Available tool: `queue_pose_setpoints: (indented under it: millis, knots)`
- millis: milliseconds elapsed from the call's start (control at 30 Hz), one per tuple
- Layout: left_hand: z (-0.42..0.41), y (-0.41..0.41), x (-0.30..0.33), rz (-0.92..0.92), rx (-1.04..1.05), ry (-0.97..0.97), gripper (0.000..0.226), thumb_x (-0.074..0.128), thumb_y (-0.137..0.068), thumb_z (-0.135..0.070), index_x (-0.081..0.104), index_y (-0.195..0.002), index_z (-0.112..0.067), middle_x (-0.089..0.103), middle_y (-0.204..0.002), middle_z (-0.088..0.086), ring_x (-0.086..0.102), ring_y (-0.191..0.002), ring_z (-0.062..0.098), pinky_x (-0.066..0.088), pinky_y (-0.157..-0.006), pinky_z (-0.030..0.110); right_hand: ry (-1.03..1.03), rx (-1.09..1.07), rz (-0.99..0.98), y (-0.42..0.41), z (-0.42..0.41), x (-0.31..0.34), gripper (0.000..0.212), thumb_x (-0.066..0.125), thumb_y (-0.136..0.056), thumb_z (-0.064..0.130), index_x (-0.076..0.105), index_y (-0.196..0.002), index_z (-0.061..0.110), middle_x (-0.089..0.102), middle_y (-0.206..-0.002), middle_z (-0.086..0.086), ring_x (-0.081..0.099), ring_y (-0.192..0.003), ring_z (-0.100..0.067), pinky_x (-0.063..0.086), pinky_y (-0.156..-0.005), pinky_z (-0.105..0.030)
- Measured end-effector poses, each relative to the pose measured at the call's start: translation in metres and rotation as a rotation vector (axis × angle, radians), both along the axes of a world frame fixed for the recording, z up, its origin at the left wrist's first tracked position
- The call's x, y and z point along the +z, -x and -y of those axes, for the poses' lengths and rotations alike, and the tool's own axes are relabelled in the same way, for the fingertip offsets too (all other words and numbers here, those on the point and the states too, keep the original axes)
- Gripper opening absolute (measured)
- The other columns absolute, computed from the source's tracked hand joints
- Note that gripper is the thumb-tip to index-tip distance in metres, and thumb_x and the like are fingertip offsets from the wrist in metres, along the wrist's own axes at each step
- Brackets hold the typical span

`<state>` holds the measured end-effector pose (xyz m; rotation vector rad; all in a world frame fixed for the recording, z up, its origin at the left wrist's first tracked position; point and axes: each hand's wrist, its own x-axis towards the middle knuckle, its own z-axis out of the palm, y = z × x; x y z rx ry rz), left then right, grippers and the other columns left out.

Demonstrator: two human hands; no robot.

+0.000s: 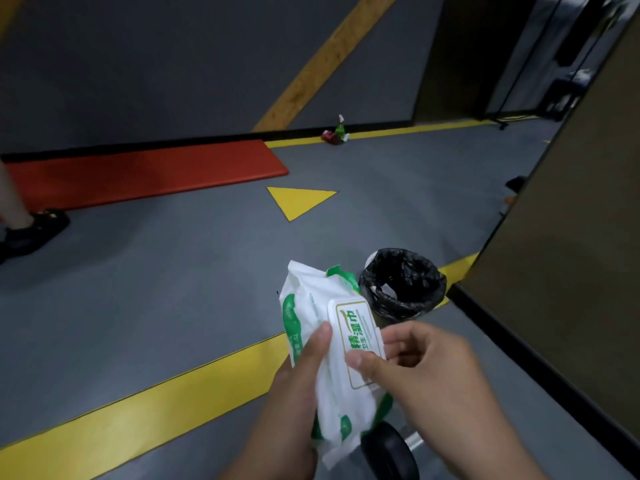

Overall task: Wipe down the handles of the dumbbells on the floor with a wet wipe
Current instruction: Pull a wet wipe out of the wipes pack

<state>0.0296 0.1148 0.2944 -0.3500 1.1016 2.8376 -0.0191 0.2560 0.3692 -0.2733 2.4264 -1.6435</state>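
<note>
Wipe pack (332, 358) held near, above dumbbell (389, 452); gripped by left hand (298, 386). Right hand (422, 362) fingers curled at flip lid (356, 341). Lid best lifted from edge, pack steadied.

I see open floor (173, 289) left; the lined bin (403, 284) and wall panel (571, 254) crowd the right.
</note>
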Motion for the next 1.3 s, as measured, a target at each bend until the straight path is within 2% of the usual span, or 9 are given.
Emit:
queue_pose_setpoints:
  millis: [200, 367, 433, 533, 600, 733, 1000, 1200, 1300]
  knots:
    - [-0.024, -0.003, 0.001, 0.003, 0.045, -0.055, 0.071, 0.076, -0.082, -0.052, 0.055, -0.14, -0.017, 0.057, -0.136, 0.025, 0.054, -0.125, 0.045, 0.036, -0.111, 0.057, -0.151, 0.001, -0.04, -0.003, -0.017, 0.003, 0.043, 0.09, -0.059, 0.047, 0.061, -0.077, 0.021, 0.072, -0.075, 0.005, 0.067, -0.066, -0.009, 0.055, -0.064, -0.034]
    - [-0.028, 0.001, 0.001, 0.099, 0.03, -0.04, 0.057, 0.068, -0.088, -0.054, 0.064, -0.13, -0.017, 0.063, -0.128, 0.022, 0.06, -0.119, 0.04, 0.04, -0.107, 0.057, -0.231, 0.032, -0.416, -0.011, -0.011, -0.008, 0.032, 0.079, -0.066, 0.051, 0.058, -0.073, 0.028, 0.056, -0.095, 0.013, 0.06, -0.085, -0.008, 0.049, -0.074, -0.025]
    - [-0.027, 0.003, -0.002, 0.095, 0.033, -0.012, 0.05, 0.073, -0.084, -0.051, 0.07, -0.118, -0.015, 0.068, -0.118, 0.016, 0.065, -0.113, 0.032, 0.046, -0.103, 0.049, -0.153, 0.155, -0.423, -0.016, -0.006, -0.012, 0.027, 0.077, -0.068, 0.049, 0.059, -0.077, 0.031, 0.057, -0.094, 0.009, 0.06, -0.085, -0.013, 0.046, -0.072, -0.019]
    - [-0.02, 0.004, -0.014, 0.077, 0.016, -0.004, 0.021, 0.062, -0.094, -0.031, 0.065, -0.085, -0.012, 0.062, -0.08, 0.006, 0.064, -0.078, 0.012, 0.052, -0.076, 0.026, -0.083, 0.383, -0.33, -0.018, -0.004, -0.015, 0.023, 0.075, -0.078, 0.046, 0.071, -0.099, 0.037, 0.062, -0.103, 0.01, 0.063, -0.095, -0.014, 0.047, -0.079, -0.018]
    - [-0.012, 0.005, -0.013, 0.104, -0.054, -0.095, 0.033, 0.043, -0.107, -0.027, 0.065, -0.094, -0.007, 0.069, -0.081, 0.005, 0.068, -0.076, 0.014, 0.054, -0.072, 0.028, -0.108, 0.441, -0.355, -0.009, -0.006, -0.015, 0.015, 0.067, -0.089, 0.035, 0.074, -0.102, 0.034, 0.064, -0.103, 0.009, 0.064, -0.097, -0.016, 0.049, -0.08, -0.024]
    - [-0.005, 0.015, 0.012, 0.056, -0.076, -0.122, 0.059, 0.044, -0.092, -0.062, 0.072, -0.12, -0.019, 0.067, -0.125, 0.012, 0.065, -0.113, 0.027, 0.045, -0.104, 0.049, -0.353, 0.363, -0.517, 0.014, -0.01, -0.007, 0.01, 0.064, -0.088, 0.02, 0.072, -0.091, 0.025, 0.06, -0.093, 0.009, 0.063, -0.084, -0.008, 0.052, -0.069, -0.028]
    - [0.018, 0.017, 0.021, 0.022, -0.055, -0.071, 0.07, 0.055, -0.076, -0.072, 0.068, -0.126, -0.024, 0.065, -0.129, 0.015, 0.063, -0.118, 0.033, 0.05, -0.094, 0.046, -0.646, 0.444, -0.679, 0.021, 0.018, 0.033, 0.015, 0.051, -0.078, 0.037, 0.063, -0.078, 0.027, 0.048, -0.083, 0.012, 0.051, -0.068, -0.008, 0.04, -0.053, -0.022]
    - [0.028, 0.007, 0.025, -0.126, -0.08, -0.154, 0.099, 0.095, -0.032, -0.06, 0.074, -0.116, -0.013, 0.065, -0.127, 0.02, 0.067, -0.111, 0.032, 0.059, -0.077, 0.039, -0.665, 0.504, -0.647, 0.018, 0.029, 0.04, 0.024, 0.052, -0.084, 0.043, 0.063, -0.101, 0.031, 0.045, -0.108, 0.016, 0.049, -0.097, -0.006, 0.049, -0.076, -0.026]
    - [0.029, 0.006, 0.028, -0.206, -0.117, -0.118, 0.099, 0.09, -0.052, -0.06, 0.062, -0.133, -0.009, 0.058, -0.136, 0.021, 0.059, -0.123, 0.035, 0.055, -0.09, 0.041, -0.651, 0.531, -0.614, 0.019, 0.029, 0.048, 0.02, 0.054, -0.087, 0.039, 0.058, -0.106, 0.035, 0.041, -0.115, 0.021, 0.046, -0.105, -0.006, 0.047, -0.083, -0.027]
